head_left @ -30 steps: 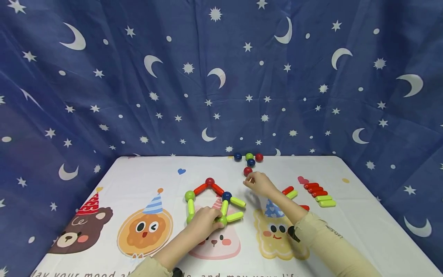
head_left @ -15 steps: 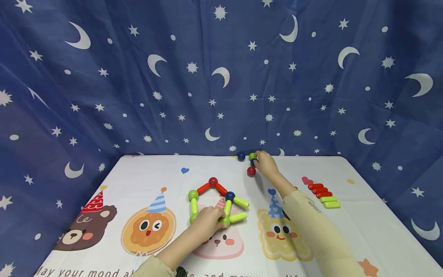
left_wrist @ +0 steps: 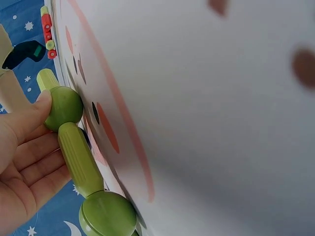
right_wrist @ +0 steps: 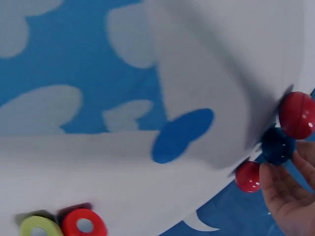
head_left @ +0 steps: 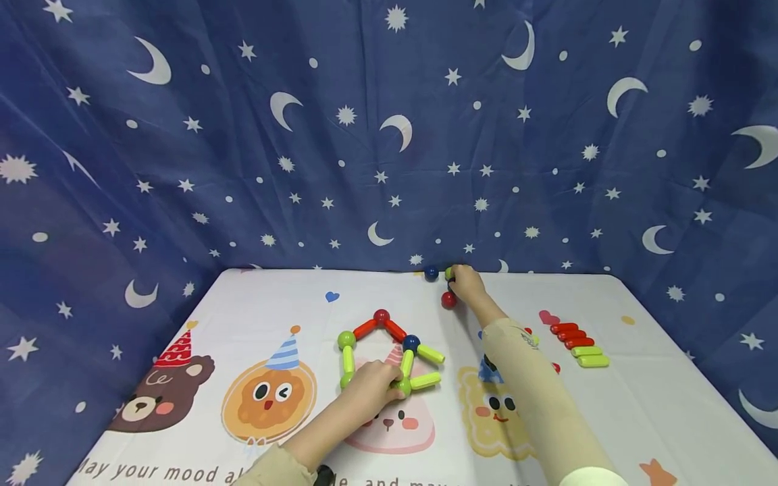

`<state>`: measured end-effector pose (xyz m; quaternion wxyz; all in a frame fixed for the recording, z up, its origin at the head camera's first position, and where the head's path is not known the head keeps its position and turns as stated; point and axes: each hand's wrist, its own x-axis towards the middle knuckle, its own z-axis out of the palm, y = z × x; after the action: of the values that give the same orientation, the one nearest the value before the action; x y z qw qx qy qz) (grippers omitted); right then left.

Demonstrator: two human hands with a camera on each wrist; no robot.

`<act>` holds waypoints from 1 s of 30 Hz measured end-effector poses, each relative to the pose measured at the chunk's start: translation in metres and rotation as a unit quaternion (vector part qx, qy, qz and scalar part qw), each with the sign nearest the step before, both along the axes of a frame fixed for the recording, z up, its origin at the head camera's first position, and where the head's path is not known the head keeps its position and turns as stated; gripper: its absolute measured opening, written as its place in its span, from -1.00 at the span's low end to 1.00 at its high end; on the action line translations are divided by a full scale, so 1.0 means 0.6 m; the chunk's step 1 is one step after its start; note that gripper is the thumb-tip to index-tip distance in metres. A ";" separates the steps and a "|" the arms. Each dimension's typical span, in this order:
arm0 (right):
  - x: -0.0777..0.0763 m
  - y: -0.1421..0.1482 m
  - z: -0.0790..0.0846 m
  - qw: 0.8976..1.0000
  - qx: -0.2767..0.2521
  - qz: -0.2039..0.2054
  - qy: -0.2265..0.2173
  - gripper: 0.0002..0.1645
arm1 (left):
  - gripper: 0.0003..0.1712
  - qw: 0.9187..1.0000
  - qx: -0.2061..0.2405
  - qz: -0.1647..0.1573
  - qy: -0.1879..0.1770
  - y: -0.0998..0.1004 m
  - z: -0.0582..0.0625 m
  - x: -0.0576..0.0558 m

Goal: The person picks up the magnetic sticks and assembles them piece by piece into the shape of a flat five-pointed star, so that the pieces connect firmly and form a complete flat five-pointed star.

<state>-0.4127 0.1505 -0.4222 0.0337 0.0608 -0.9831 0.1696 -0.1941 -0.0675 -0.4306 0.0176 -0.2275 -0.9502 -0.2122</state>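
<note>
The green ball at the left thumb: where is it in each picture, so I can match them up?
Head: the green ball is below centre, just right of the left hand.
Left wrist: upper left, against the thumb.
Right wrist: not in it.
Shared landmark: the blue curtain, printed with white shapes, shows in all three.

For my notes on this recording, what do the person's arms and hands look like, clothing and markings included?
The left sleeve and right sleeve are pale beige; the right one bears small dark print, too small to read. Black wrist gear with a small green patch shows against one sleeve. The left hand and right hand are ungloved.
</note>
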 end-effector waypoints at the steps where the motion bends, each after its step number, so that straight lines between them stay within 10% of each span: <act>1: -0.001 0.001 -0.002 1.000 0.002 0.000 -0.005 -0.69 | -0.86 1.000 0.000 0.000 0.000 0.000 0.001 0.000; 15: 0.024 0.018 -0.009 0.999 -0.037 -0.004 0.008 -0.69 | -0.87 1.000 -0.003 -0.001 -0.002 0.000 0.003 0.002; 30: 0.151 0.031 0.019 0.984 -0.166 0.041 0.038 -0.71 | -0.88 1.000 0.005 -0.011 -0.004 0.003 0.005 0.004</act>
<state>-0.3219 0.1692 -0.4109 0.0734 0.1012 -0.9358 0.3296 -0.1918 -0.0659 -0.4274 0.0131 -0.2368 -0.9466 -0.2183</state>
